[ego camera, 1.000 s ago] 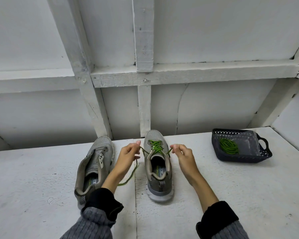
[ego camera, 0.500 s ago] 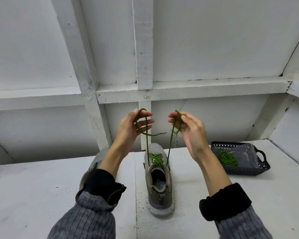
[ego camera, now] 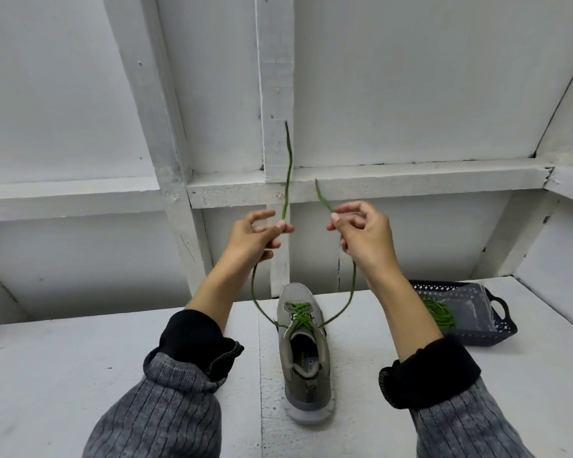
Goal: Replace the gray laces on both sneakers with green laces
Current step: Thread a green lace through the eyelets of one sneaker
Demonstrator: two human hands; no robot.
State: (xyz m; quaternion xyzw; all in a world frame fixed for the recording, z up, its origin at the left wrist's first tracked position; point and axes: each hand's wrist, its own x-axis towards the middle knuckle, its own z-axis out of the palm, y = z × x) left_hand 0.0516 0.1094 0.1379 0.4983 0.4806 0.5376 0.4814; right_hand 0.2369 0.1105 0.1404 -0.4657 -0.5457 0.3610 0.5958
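**Green lace ends drawn up and compared above the laced sneaker**

Compared with half a second ago, the two hands sit a little lower and wider apart, and the lace ends that were looped round the fingers now stick up free above each pinch. A second ago both hands were down at the shoe's eyelets; the other sneaker, seen then on the left of the white counter (ego camera: 80, 358), is now hidden behind the left forearm.

The left hand (ego camera: 252, 236) pinches one end of the green lace (ego camera: 288, 166) between thumb and forefinger, the other fingers loosely curled; the longer tail rises straight up in front of the white post. From the pinch the lace drops in a slack curve to the top eyelets of the gray sneaker (ego camera: 303, 355), which stands near the middle of the counter, toe toward the back wall, with green crossings already over its tongue. The right hand (ego camera: 364, 236) pinches the other end, whose tail shows shorter.

Toward the right edge of the counter sits a dark plastic basket (ego camera: 497, 328) holding a coiled spare green lace (ego camera: 440, 314), well apart from the shoe.

The raised ends suggest this shoe's threading is done and the person is evening the lengths before tying. One side appears longer, so some adjustment is probably needed. The spare in the basket implies the second sneaker remains to be relaced.
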